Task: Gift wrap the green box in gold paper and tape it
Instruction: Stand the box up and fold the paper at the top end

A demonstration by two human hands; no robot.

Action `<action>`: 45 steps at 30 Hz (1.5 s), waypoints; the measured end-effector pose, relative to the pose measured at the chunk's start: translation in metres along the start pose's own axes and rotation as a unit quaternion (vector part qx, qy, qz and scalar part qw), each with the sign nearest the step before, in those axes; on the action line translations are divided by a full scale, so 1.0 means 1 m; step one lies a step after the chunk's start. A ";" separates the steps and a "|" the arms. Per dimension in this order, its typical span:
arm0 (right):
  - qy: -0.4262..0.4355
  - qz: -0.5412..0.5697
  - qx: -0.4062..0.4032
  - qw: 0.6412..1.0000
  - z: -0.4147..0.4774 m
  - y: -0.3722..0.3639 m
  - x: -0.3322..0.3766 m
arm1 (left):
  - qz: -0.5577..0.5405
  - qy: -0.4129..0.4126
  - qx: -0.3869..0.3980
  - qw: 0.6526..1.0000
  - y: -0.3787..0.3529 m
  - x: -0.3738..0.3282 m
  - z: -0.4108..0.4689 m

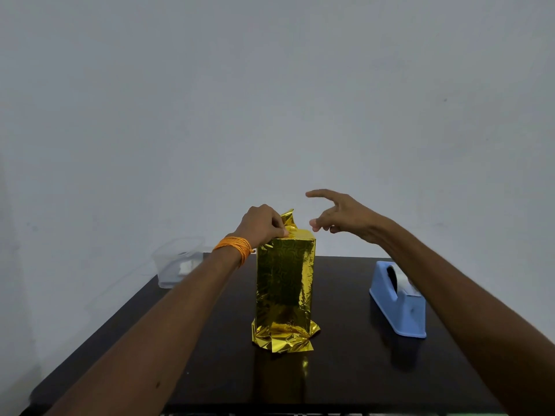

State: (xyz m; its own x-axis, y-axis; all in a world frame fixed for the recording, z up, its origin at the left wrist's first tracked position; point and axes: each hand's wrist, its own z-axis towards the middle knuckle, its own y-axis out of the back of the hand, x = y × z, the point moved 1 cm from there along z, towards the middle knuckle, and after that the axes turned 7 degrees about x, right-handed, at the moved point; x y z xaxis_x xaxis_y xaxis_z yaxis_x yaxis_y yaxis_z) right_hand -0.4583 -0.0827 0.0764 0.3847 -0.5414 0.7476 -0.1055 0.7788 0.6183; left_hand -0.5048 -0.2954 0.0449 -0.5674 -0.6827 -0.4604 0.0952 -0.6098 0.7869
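Plain pale grey wall (270, 85) is filling the upper part of the head view, and a dark glossy table (345, 370) is occupying the lower part.

The box (285, 274) is standing upright on its short end at the middle of the table. Gold paper (283, 336) is covering every visible face of it, so no green surface is showing. At the base, the loose paper is flaring outward and lying crumpled on the table top, with a faint gold reflection showing in front of it. At the top, a loose paper flap (288, 219) is sticking up above the far left corner of the box.

The left hand (261, 225) is reaching in from the near left, with an orange thread bracelet (234, 247) sitting around its wrist. Its fingers are curling down over the top left edge of the box and are pinching the paper at the foot of the raised flap.

The right hand (345, 217) is hovering in the air just right of the box top, apart from the paper. Its fingers are spreading loosely, the index finger is extending toward the left, and it is holding nothing.

A blue tape dispenser (399, 301) is resting on the right side of the table, well apart from the box. A clear plastic container (177, 262) is sitting at the far left corner of the table.
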 end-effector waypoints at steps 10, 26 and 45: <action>-0.004 -0.085 0.067 0.994 0.027 -0.006 0.025 | 0.005 0.002 0.003 1.000 0.001 -0.001 -0.001; -0.051 -0.148 0.113 0.981 0.058 -0.014 -0.001 | 0.001 0.003 -0.004 1.000 0.000 0.000 -0.001; -0.097 -0.199 0.027 0.975 0.051 -0.009 -0.032 | -0.004 -0.002 -0.003 1.000 0.000 0.003 0.000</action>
State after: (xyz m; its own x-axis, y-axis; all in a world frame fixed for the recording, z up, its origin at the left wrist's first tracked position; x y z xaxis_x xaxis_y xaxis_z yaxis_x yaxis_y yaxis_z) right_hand -0.5161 -0.0891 0.0592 0.2242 -0.8511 0.4747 -0.0326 0.4802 0.8765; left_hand -0.5068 -0.2971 0.0436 -0.5710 -0.6767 -0.4647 0.0961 -0.6173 0.7808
